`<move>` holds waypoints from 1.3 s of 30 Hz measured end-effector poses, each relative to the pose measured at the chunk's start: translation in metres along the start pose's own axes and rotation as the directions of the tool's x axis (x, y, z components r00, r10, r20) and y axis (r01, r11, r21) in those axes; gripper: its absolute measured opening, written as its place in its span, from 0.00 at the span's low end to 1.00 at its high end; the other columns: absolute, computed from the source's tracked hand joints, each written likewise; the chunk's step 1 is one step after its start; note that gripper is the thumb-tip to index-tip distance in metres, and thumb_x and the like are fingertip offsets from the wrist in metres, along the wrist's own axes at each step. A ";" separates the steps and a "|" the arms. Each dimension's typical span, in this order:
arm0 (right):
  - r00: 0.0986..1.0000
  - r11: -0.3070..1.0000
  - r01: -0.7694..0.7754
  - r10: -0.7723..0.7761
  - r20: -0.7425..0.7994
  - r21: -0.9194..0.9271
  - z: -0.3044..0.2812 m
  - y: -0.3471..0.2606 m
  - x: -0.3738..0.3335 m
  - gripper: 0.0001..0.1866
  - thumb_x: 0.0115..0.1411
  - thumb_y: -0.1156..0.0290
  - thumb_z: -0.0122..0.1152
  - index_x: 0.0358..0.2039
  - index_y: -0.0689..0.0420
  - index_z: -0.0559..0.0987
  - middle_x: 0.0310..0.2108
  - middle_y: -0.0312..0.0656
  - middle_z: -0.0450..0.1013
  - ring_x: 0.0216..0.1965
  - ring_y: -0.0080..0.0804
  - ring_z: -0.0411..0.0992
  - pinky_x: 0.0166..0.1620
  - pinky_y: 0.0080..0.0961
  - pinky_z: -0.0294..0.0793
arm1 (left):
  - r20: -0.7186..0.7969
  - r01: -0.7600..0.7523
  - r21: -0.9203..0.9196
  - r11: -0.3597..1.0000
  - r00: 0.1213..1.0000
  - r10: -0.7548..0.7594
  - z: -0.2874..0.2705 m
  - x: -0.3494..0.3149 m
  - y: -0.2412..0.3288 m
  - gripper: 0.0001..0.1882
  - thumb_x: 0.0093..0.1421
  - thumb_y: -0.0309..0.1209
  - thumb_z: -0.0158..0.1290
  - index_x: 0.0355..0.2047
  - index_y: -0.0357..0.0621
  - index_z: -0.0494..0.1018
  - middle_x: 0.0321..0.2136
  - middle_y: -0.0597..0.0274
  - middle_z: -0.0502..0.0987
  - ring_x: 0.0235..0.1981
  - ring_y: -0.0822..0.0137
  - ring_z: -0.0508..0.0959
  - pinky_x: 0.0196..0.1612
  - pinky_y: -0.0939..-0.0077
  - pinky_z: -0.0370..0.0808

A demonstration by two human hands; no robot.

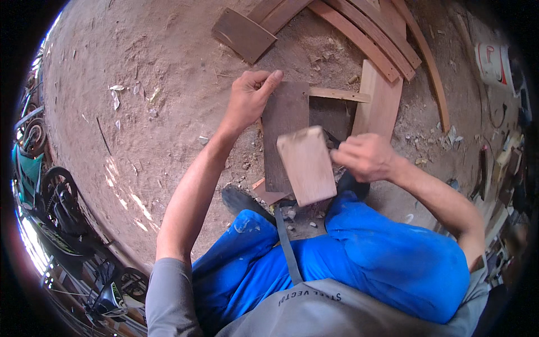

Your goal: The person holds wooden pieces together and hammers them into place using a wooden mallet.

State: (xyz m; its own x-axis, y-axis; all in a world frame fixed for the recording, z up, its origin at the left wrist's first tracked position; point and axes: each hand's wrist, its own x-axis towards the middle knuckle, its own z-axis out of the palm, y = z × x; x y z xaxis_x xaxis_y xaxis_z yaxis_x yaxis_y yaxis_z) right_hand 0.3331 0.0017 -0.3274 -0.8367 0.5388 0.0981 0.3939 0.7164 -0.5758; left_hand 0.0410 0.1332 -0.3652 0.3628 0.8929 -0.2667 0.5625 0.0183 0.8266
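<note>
My right hand (pixel 366 157) is closed on a wooden mallet (pixel 307 166), whose pale, blocky head is slightly blurred. The head hangs over the lower part of a dark flat board (pixel 286 109) and hides some of it. At the far left corner of that board, my left hand (pixel 254 95) grips the edge with curled fingers, its thumb lying along the top. A narrow light strip (pixel 339 94) runs from the board's far end toward a wider pale plank (pixel 378 102) on the right. Between them lies another dark piece (pixel 330 115), partly hidden by the mallet.
Curved reddish slats (pixel 368 35) and a short dark board (pixel 243 35) lie on the dirt floor (pixel 140 106) ahead. A white bucket (pixel 494 64) stands far right. Bicycles or similar wheeled things (pixel 59 196) crowd the left side. Wood scraps (pixel 499 168) are piled at right.
</note>
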 end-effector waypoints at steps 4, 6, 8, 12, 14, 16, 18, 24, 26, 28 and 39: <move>0.873 0.927 -0.348 0.375 -0.311 0.141 0.000 -0.004 0.000 0.11 0.56 0.76 0.62 0.41 0.59 0.77 0.29 0.45 0.73 0.29 0.42 0.76 0.31 0.32 0.75 | -0.030 0.174 -0.026 0.984 0.984 -0.175 -0.003 0.008 0.005 0.28 0.69 0.52 0.54 0.37 0.33 0.81 0.25 0.63 0.80 0.31 0.72 0.76 0.36 0.72 0.72; 0.720 0.793 -0.471 0.599 -0.351 0.387 0.001 -0.011 0.002 0.07 0.66 0.74 0.62 0.43 0.62 0.78 0.32 0.45 0.78 0.29 0.38 0.78 0.31 0.27 0.73 | 0.009 0.186 -0.060 0.981 0.983 -0.186 -0.005 0.015 0.009 0.28 0.69 0.53 0.54 0.38 0.33 0.81 0.25 0.63 0.81 0.31 0.73 0.77 0.37 0.72 0.73; 0.613 0.667 -0.459 0.716 -0.335 0.587 0.002 -0.021 0.002 0.08 0.67 0.73 0.61 0.44 0.62 0.78 0.32 0.41 0.78 0.28 0.33 0.76 0.31 0.25 0.73 | 0.008 0.207 -0.069 0.976 0.978 -0.207 -0.005 0.019 0.014 0.29 0.69 0.53 0.54 0.38 0.33 0.82 0.26 0.63 0.82 0.31 0.73 0.77 0.37 0.72 0.74; 0.485 0.088 -0.198 0.874 0.019 0.976 -0.005 -0.034 -0.006 0.13 0.73 0.65 0.55 0.48 0.62 0.75 0.25 0.29 0.66 0.21 0.16 0.61 0.23 0.17 0.59 | -0.135 0.120 0.046 0.992 0.984 -0.113 -0.004 0.022 0.025 0.28 0.65 0.53 0.58 0.39 0.34 0.83 0.31 0.53 0.85 0.31 0.66 0.81 0.39 0.68 0.77; 0.509 -0.269 -0.019 0.827 0.241 0.963 -0.009 -0.032 -0.011 0.17 0.76 0.58 0.49 0.49 0.61 0.73 0.22 0.25 0.54 0.18 0.11 0.48 0.19 0.14 0.44 | -0.216 0.037 0.128 0.991 0.976 -0.009 -0.005 0.025 0.030 0.28 0.64 0.53 0.60 0.39 0.34 0.83 0.32 0.49 0.85 0.31 0.62 0.83 0.39 0.66 0.78; 0.475 -0.347 0.052 0.833 0.282 0.936 -0.012 -0.026 -0.013 0.17 0.76 0.58 0.47 0.48 0.61 0.73 0.22 0.26 0.54 0.17 0.11 0.47 0.18 0.14 0.45 | -0.227 0.116 0.300 0.947 0.973 -0.047 -0.011 0.032 0.035 0.26 0.62 0.52 0.62 0.37 0.35 0.83 0.33 0.44 0.84 0.32 0.55 0.84 0.40 0.63 0.78; 0.524 -0.487 0.160 0.779 0.344 0.859 -0.011 -0.021 -0.014 0.18 0.77 0.56 0.44 0.46 0.58 0.73 0.21 0.26 0.52 0.16 0.12 0.46 0.17 0.14 0.45 | -0.166 0.121 0.311 0.943 0.983 -0.072 -0.014 0.038 0.042 0.26 0.62 0.52 0.62 0.37 0.35 0.83 0.31 0.45 0.84 0.33 0.53 0.84 0.41 0.61 0.78; 0.596 -0.682 0.370 0.695 0.402 0.630 0.002 -0.011 -0.026 0.16 0.78 0.57 0.41 0.45 0.54 0.73 0.20 0.27 0.51 0.15 0.15 0.45 0.17 0.16 0.43 | -0.078 0.102 0.350 0.931 0.994 -0.080 -0.003 0.023 0.065 0.38 0.55 0.57 0.64 0.45 0.27 0.78 0.40 0.37 0.80 0.47 0.45 0.81 0.51 0.56 0.77; 0.667 -0.703 0.423 0.669 0.329 0.572 0.005 -0.008 -0.034 0.16 0.78 0.57 0.40 0.45 0.54 0.73 0.20 0.27 0.51 0.15 0.15 0.45 0.17 0.16 0.43 | 0.008 0.105 0.416 0.903 0.993 -0.119 0.003 0.018 0.071 0.54 0.49 0.65 0.64 0.55 0.19 0.70 0.54 0.27 0.72 0.58 0.39 0.74 0.61 0.56 0.72; 0.735 -0.741 0.451 0.625 0.264 0.497 0.007 -0.004 -0.042 0.16 0.78 0.58 0.39 0.46 0.54 0.73 0.20 0.27 0.50 0.15 0.16 0.45 0.17 0.17 0.42 | 0.054 0.057 0.447 0.893 0.994 -0.090 0.008 0.011 0.077 0.55 0.49 0.64 0.65 0.55 0.18 0.68 0.55 0.26 0.71 0.58 0.38 0.74 0.61 0.55 0.72; 0.656 -0.736 0.448 0.656 0.373 0.507 0.008 -0.002 -0.053 0.17 0.78 0.57 0.38 0.47 0.54 0.73 0.19 0.27 0.51 0.15 0.16 0.44 0.17 0.18 0.41 | 0.063 0.063 0.487 0.871 0.992 -0.107 0.011 0.019 0.072 0.52 0.48 0.54 0.62 0.60 0.17 0.64 0.60 0.24 0.68 0.60 0.34 0.71 0.64 0.55 0.70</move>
State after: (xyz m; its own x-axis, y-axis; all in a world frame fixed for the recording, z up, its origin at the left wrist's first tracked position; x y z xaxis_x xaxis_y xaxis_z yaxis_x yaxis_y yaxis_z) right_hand 0.3733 -0.0317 -0.3383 -0.4325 0.6585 -0.6159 -0.8580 -0.5106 0.0565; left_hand 0.0967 0.1462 -0.3162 0.3465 0.8557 -0.3843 0.8746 -0.1466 0.4622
